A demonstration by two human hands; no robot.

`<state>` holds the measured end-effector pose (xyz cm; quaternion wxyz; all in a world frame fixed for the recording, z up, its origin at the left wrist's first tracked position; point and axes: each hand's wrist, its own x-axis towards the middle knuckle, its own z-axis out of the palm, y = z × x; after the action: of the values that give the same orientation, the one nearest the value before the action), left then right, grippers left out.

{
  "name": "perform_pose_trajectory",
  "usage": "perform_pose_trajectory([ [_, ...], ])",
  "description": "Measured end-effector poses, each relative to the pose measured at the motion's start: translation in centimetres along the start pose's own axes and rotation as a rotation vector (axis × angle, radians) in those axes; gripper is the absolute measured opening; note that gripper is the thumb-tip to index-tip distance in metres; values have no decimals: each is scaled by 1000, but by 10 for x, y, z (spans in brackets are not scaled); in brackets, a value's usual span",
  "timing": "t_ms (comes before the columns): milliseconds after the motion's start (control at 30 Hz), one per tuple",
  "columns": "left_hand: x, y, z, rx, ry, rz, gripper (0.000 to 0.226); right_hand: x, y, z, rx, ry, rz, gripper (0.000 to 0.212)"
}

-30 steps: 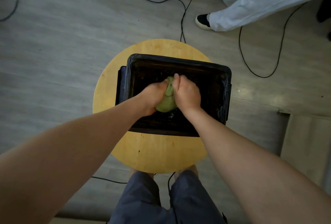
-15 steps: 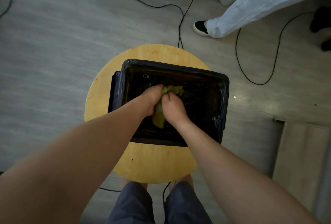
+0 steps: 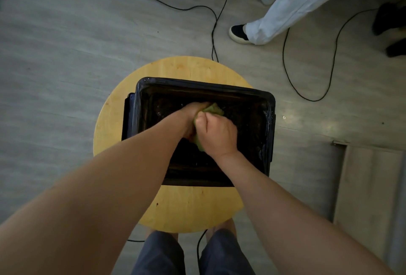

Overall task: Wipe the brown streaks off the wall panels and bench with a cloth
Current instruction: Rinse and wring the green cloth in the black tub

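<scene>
The green cloth [image 3: 214, 109] is gripped tightly in both fists, left hand [image 3: 190, 116] and right hand [image 3: 217, 135], and is held low inside the black tub [image 3: 272, 120] on the round stool [image 3: 189, 206], apparently so that wrung-out water is caught there.

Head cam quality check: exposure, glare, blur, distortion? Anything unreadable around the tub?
Head view: dim overall, and the black tub interior is crushed to near-black. Head view: soft glare patch on the floor right of the tub. Head view: wide-angle stretch swells the forearms; left hand, right hand and green cloth are reasonably sharp.
</scene>
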<state>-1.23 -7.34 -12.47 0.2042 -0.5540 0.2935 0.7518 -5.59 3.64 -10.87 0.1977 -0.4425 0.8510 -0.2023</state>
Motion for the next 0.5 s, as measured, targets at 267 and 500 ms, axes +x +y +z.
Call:
perform_pose_trajectory([
  [267, -15, -24, 0, 56, -138, 40, 30, 7, 46, 15, -137, 41, 269, 51],
  [500, -35, -34, -33, -123, 112, 26, 30, 8, 34, 18, 184, -163, 845, 52],
])
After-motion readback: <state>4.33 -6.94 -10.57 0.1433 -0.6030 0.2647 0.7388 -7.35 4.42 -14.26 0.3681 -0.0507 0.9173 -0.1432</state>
